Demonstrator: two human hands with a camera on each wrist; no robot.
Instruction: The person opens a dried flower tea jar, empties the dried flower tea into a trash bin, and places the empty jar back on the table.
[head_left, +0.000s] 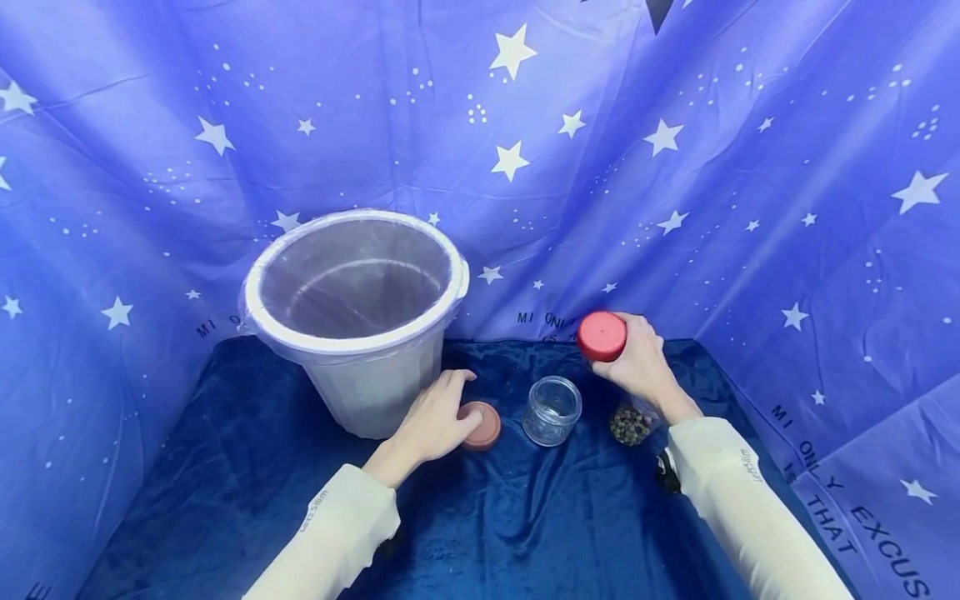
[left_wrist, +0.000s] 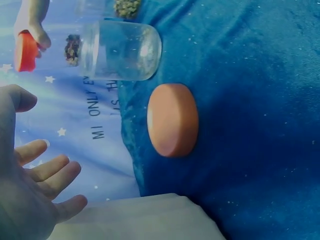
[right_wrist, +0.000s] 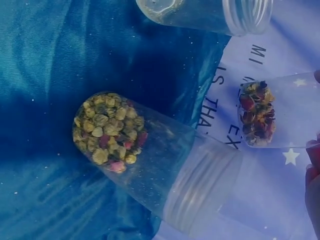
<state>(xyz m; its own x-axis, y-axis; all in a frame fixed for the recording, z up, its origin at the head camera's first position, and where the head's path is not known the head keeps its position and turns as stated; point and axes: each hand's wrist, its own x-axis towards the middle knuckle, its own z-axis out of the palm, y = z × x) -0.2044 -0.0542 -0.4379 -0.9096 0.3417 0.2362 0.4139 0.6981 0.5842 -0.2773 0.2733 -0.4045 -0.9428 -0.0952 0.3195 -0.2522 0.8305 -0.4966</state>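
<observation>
My right hand (head_left: pixel 641 358) grips a clear jar with a red lid (head_left: pixel 602 336), raised above the cloth. Dried flowers (right_wrist: pixel 257 115) lie in that jar's bottom. A lidless clear jar of dried yellow and pink flower buds (right_wrist: pixel 110 132) stands on the cloth below my right wrist. In the middle stands an open glass jar (head_left: pixel 551 411), with no contents visible. To its left lies an orange-brown lid (head_left: pixel 482 427). My left hand (head_left: pixel 438 421) is beside this lid, fingers loosely extended; the left wrist view shows the lid (left_wrist: pixel 173 120) apart from it.
A large white bucket (head_left: pixel 375 383) with a clear plastic liner stands at the back left, close to my left hand. Dark blue velvety cloth (head_left: pixel 480 533) covers the table. Blue star-printed curtains (head_left: pixel 420 125) hang behind and at both sides.
</observation>
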